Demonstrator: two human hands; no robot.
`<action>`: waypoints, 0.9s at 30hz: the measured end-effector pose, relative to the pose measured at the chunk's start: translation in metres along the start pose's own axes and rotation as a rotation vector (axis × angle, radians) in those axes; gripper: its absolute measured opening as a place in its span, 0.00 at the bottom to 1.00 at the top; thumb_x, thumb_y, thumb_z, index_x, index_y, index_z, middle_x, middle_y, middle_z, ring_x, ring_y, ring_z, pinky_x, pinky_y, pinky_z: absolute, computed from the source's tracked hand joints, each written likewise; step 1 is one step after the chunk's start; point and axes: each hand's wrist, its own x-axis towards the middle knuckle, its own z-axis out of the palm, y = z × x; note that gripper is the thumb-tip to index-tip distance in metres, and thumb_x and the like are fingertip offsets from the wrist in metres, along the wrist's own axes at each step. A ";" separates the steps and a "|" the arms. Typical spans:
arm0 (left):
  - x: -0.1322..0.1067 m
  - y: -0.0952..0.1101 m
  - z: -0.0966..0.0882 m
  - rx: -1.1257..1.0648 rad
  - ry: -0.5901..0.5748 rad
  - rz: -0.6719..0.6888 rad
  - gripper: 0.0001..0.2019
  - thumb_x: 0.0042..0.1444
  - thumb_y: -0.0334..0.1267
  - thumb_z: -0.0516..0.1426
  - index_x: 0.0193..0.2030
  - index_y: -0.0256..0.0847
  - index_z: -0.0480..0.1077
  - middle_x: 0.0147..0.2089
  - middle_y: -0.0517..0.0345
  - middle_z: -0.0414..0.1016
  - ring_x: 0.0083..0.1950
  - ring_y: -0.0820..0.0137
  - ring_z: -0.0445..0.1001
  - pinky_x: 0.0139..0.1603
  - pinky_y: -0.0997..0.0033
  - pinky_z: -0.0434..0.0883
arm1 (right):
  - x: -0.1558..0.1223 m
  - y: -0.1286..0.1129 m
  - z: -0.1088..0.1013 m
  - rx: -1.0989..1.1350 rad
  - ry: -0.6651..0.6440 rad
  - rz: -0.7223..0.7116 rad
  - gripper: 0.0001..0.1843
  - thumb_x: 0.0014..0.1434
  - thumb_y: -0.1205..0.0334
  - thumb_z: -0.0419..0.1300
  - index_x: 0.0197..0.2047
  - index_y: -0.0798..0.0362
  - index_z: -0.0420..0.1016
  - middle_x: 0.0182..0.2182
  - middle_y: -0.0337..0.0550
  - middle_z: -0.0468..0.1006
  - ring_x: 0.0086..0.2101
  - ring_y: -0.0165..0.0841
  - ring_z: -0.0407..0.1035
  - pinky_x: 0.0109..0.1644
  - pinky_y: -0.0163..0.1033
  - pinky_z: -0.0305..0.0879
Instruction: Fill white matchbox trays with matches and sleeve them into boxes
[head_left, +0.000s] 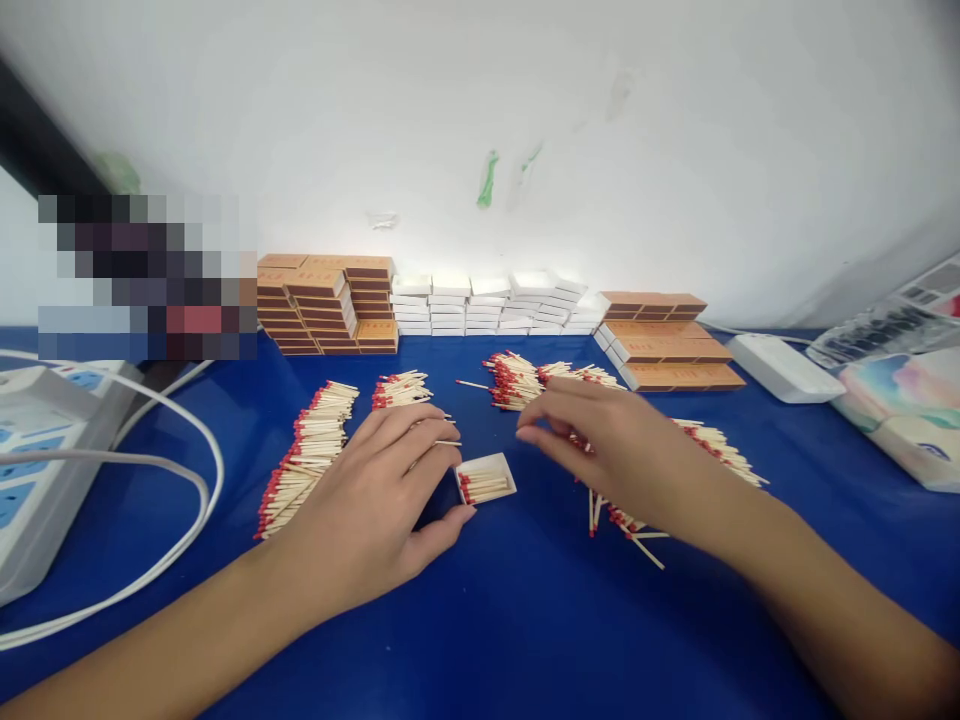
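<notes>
A small white matchbox tray lies on the blue table, partly filled with red-tipped matches. My left hand curls around its left side, thumb and fingers touching the tray's edges, with one match sticking out between the fingers. My right hand hovers palm down just right of the tray, fingers stretched out over a loose pile of matches. More matches lie in a long row to the left and in heaps behind the hands.
Stacks of orange matchbox sleeves and white trays line the back wall, with more orange sleeves at the right. A power strip and white cable lie at left. A white adapter and tissue pack sit at right.
</notes>
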 end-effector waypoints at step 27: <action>0.001 0.001 0.001 -0.023 -0.008 0.017 0.11 0.70 0.42 0.62 0.52 0.37 0.73 0.57 0.46 0.80 0.66 0.52 0.73 0.69 0.46 0.71 | 0.007 0.020 0.012 -0.126 -0.103 0.162 0.06 0.71 0.64 0.60 0.40 0.51 0.76 0.36 0.43 0.77 0.34 0.37 0.71 0.37 0.40 0.60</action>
